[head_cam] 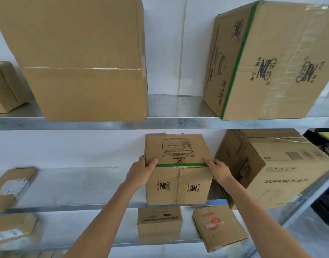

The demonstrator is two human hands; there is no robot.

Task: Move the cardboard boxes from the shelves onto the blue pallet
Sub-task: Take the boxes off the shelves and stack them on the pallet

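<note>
A small cardboard box with a green edge stripe (178, 170) sits at the front edge of the middle shelf (85, 185). My left hand (139, 174) grips its upper left corner, thumb over the top edge. My right hand (220, 172) holds its upper right corner, fingers along the top edge. The box overhangs the shelf front slightly. The blue pallet is not in view.
On the top shelf (174, 122) stand a large plain box (81, 62) and a tilted green-striped box (268, 60). A SUPOR box (275, 168) stands right beside the held box. Flat parcels (11, 187) lie at left. Two small boxes (160, 224) rest on the lower shelf.
</note>
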